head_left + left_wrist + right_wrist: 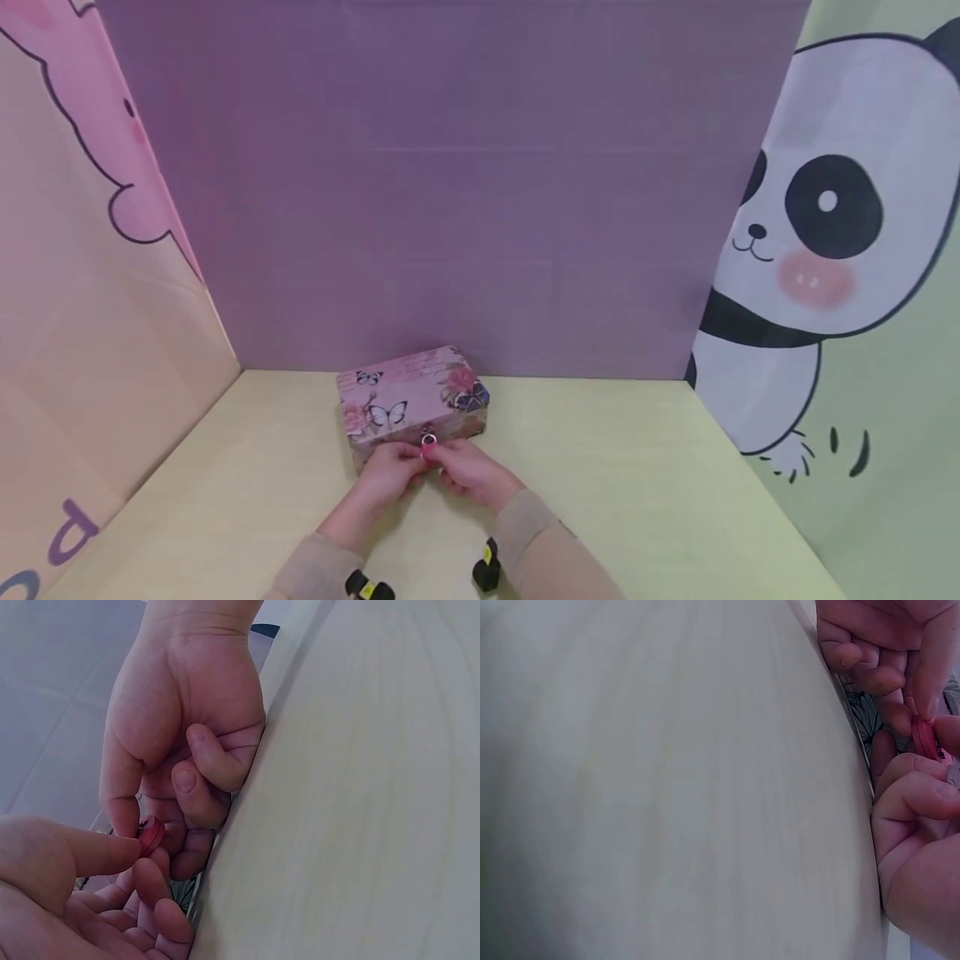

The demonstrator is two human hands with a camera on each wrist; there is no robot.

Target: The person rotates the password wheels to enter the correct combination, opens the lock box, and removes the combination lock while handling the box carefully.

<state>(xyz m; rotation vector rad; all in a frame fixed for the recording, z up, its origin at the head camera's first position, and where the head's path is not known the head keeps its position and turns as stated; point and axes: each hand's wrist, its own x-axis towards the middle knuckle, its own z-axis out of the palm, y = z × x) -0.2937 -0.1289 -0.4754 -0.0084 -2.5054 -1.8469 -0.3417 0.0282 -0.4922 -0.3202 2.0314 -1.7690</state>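
Observation:
A pink box [405, 396] printed with butterflies and roses sits on the table, its lid down. At its front clasp hangs a small pink padlock [428, 448] with a silver shackle. My left hand [388, 475] pinches the padlock from the left side, the fingers bent. From the other side, my right hand [480, 473] pinches it too, thumb on top. The left wrist view shows the padlock [152, 835] between the thumbs and fingertips of both hands. Fingers partly cover the padlock [924, 737] in the right wrist view.
The pale wood-grain table [637, 483] extends around the box. Behind it stands a purple backdrop [465, 183]. Cartoon-printed panels, one with a panda [817, 250], flank both sides. Black straps [487, 567] with yellow marks are near the wrists.

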